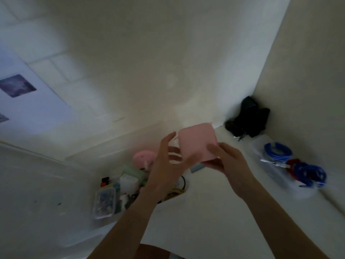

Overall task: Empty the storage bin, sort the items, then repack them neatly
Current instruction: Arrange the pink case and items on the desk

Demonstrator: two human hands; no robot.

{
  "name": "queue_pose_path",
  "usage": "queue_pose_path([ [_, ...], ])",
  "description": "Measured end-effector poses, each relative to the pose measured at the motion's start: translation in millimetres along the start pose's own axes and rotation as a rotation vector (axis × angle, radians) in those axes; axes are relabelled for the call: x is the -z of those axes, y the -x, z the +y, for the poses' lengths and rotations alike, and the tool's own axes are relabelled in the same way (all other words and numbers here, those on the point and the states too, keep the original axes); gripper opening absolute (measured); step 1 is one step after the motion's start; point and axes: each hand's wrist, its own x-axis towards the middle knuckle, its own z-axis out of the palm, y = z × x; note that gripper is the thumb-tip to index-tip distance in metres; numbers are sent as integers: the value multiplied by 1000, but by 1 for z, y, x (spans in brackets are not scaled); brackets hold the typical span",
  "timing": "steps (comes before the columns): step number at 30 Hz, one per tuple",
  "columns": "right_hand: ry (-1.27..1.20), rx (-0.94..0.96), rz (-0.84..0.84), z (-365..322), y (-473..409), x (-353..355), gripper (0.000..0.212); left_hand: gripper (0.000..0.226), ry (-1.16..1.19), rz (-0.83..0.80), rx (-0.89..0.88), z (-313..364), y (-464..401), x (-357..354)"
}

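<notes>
A pink square box [196, 143] is held up above the white table [214, 212]. My right hand [227, 159] grips its lower right corner, thumb on the front face. My left hand [168, 165] is at the box's left side with fingers spread and straight, touching or nearly touching it. Below my left hand lies a pile of small items: a round pink object [142, 157], a green case [134, 173], a white block [128, 182] and a clear case of coloured bits [104, 202]. The view is blurred.
Coiled blue cables [278, 151] and a red and blue bundle [306, 173] lie in clear packaging at the right by the wall. A black heap [248, 120] sits in the far corner. A small grey-blue piece [197, 168] lies under the box.
</notes>
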Motion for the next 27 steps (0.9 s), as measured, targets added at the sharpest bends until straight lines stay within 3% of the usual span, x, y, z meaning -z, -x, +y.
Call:
queue_pose_path([
  [2, -319, -175, 99, 11, 6, 15, 19, 110, -117, -131, -111, -12, 4, -25],
  [4, -379, -274, 119, 26, 10, 31, 25, 123, -236, -179, -177, -29, 6, -55],
  [10, -68, -395, 54, 71, 31, 89, 44, 105, -421, -83, -163, -71, 14, -131],
  [14, 96, -358, 248, 101, 34, 142, 69, 105, -453, -281, -115, -112, 9, -169],
  [17, 132, -409, 242, 122, 37, 171, 59, 112, -460, -450, -75, -134, 7, -196],
  [19, 159, -437, 300, 138, 48, 190, 64, 115, -436, -554, -56, -145, 7, -218],
  [23, 409, -396, 251, 171, 77, 235, 123, 102, -396, -710, -123, -156, 18, -272],
  [24, 481, -403, 243, 175, 84, 247, 128, 100, -399, -748, -147, -156, 22, -286],
  [27, 646, -424, 340, 178, 100, 284, 114, 101, -415, -836, -230, -150, 28, -325],
])
